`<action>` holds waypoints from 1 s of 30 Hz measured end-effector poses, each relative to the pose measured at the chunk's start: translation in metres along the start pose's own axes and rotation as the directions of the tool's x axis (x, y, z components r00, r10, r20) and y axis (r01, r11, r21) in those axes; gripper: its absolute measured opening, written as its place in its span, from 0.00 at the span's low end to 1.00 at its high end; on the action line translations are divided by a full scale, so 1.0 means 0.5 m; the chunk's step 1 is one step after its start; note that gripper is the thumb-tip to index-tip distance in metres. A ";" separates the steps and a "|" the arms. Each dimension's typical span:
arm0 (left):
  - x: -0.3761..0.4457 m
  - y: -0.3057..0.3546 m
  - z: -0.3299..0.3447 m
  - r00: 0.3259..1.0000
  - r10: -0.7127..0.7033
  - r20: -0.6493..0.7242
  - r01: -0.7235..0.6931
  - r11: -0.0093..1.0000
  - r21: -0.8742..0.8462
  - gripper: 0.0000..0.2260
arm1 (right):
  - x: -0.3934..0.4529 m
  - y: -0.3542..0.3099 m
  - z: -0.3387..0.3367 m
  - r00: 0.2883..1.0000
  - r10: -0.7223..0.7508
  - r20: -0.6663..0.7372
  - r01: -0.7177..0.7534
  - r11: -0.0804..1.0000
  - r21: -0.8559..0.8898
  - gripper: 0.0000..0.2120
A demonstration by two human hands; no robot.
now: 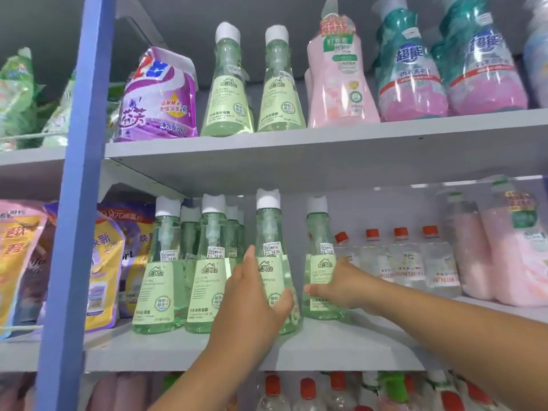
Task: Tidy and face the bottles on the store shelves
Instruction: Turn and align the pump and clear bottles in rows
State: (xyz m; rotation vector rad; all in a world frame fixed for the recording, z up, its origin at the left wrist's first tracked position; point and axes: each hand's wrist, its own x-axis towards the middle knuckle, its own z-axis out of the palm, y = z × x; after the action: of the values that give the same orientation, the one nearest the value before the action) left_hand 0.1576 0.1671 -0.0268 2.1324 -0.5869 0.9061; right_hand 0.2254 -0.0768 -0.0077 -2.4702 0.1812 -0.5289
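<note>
Several pale green, white-capped bottles stand on the middle shelf [326, 342]. My left hand [252, 304] grips the front of the third green bottle [271, 232], thumb on its right side. My right hand [344, 284] holds the fourth green bottle [318, 241] from its right side, thumb across the label. That bottle stands a little apart, farther back. Two more green bottles [169, 268] stand at the left, with others behind them.
Clear red-capped bottles [406, 259] and pink bottles [516, 256] fill the shelf's right. Refill pouches [103, 262] sit left of the blue upright [77, 203]. The upper shelf [326, 143] carries two green bottles, a purple bag and pink bottles. More red-capped bottles are below.
</note>
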 end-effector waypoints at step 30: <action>0.018 -0.036 0.018 0.998 0.034 -0.060 -0.031 0.999 0.039 0.44 | 0.095 -0.087 0.052 0.991 0.114 -0.069 -0.131 0.934 -0.331 0.33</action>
State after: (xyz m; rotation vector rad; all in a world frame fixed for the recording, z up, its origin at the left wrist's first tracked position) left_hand 0.1786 0.1701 -0.0326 2.1273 -0.5793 1.0035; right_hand 0.2797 -0.0394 0.0140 -2.7529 0.4782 -0.5414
